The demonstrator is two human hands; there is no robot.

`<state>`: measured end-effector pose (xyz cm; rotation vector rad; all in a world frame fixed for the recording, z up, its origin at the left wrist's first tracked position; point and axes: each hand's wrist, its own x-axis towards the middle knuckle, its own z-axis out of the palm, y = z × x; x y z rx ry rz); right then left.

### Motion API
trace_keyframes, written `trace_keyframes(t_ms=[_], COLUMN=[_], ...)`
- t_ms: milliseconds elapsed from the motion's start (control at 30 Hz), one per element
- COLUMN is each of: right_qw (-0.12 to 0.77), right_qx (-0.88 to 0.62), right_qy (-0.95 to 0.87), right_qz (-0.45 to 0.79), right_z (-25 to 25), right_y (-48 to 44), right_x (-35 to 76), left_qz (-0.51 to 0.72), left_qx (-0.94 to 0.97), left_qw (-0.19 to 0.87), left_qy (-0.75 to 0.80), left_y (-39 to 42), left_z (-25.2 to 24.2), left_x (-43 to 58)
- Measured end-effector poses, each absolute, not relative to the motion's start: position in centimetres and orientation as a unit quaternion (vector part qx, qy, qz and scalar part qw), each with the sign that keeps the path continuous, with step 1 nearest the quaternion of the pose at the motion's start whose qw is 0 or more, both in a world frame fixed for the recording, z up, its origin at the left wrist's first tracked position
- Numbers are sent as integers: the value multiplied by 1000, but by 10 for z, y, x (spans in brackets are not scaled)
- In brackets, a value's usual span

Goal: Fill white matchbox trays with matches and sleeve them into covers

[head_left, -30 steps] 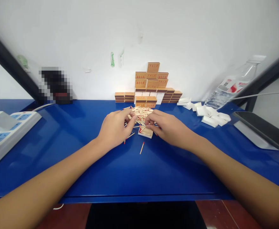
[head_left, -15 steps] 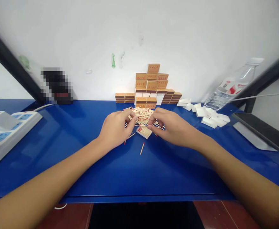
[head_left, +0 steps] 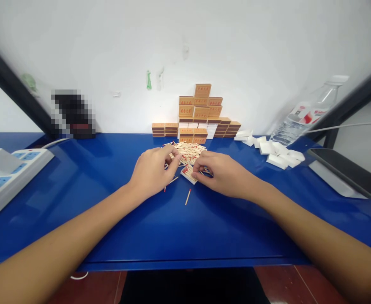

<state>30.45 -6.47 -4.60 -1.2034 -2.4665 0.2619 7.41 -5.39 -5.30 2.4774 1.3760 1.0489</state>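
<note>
Now, right between the two hands, sits the small white matchbox tray (head_left: 190,179), set at a slant on the blue desk (head_left: 179,236), with red-tipped matches lying inside it. And over its right end comes the right hand (head_left: 222,173), thumb and forefinger drawn close together; whether a match is pinched there, or the tray itself is touched, I cannot tell. Across on the other side, the left hand (head_left: 154,171) is curled, thumb and forefinger nearly meeting beside the heap; what it has hold of, if anything, I cannot make out.

Just behind the tray spreads the big loose pile of matches (head_left: 188,151), heads pointing every way. One single match (head_left: 188,197) lies alone in front, red head away from the viewer.

Further back, up against the wall (head_left: 109,50), rises the stack of brown matchboxes (head_left: 201,112), stepped to one box on top, with a low block of boxes (head_left: 165,129) to its left. Out to the right, a scatter of white trays (head_left: 279,154), then a leaning clear bottle (head_left: 312,107) and a dark phone (head_left: 350,171). Far left, a white power strip (head_left: 36,162) with blue socket panels.
</note>
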Motion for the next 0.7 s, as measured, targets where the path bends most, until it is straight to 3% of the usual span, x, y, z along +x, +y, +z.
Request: trace_keyframes(t_ms=[700], right_qw=[207], right_qx=[-413], right_qy=[-881], right_qz=[100], right_z=[-54], right_y=[-57], right_x=[299], left_qz=[357], left_qx=[817], left_qw=[41], left_qy=[451], left_y=[-54], left_z=[-53], left_x=[75])
